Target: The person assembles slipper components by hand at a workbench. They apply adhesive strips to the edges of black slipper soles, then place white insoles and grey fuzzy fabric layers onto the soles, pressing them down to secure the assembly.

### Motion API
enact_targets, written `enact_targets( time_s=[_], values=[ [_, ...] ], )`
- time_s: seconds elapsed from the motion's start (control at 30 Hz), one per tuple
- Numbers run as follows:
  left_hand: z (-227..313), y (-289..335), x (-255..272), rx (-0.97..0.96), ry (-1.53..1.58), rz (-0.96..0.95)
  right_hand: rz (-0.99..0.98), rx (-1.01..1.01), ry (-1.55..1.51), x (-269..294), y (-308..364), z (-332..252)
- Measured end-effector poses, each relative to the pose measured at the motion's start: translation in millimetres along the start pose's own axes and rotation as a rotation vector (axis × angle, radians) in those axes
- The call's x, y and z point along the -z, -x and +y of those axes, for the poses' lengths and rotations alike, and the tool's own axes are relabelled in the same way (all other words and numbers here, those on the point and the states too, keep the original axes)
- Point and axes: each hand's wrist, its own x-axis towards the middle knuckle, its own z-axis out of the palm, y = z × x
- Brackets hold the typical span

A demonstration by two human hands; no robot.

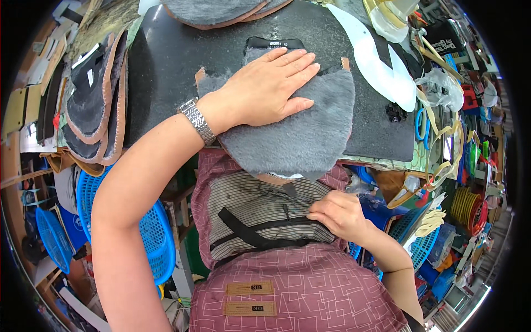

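Note:
A grey, furry piece with a pinkish-tan edge (pixel 293 149) lies on the dark work surface, its rounded end hanging over the front edge towards my lap. My left hand (pixel 271 86), with a metal watch on the wrist, rests flat across the top of this fur piece, fingers stretched out. Just beyond those fingertips a black label-like strip (pixel 275 42) shows. Lower down, in front of my striped apron (pixel 276 202), my right hand (pixel 338 214) is closed in a pinch. What sits between its fingertips is too small to make out.
More furry grey pieces (pixel 91 105) are stacked at the table's left end, others (pixel 215 12) at the far edge. To the right lie a white curved template (pixel 381 69), blue-handled scissors (pixel 422 127) and a clear plastic bag (pixel 441 88). Blue baskets (pixel 157 238) stand below the table.

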Motion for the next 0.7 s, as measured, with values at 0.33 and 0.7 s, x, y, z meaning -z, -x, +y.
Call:
enact_targets(
  time_s=[0.33,0.7],
  values=[
    [-20.1,-11.3,-6.3,-0.025,-0.049,0.023,0.081,0.310,0.293,9.8,-16.0,9.6],
    [-18.9,-12.6,-6.5,-0.007,-0.060,0.018,0.157,0.416,0.576,35.9,-63.1,35.8]
  ],
)
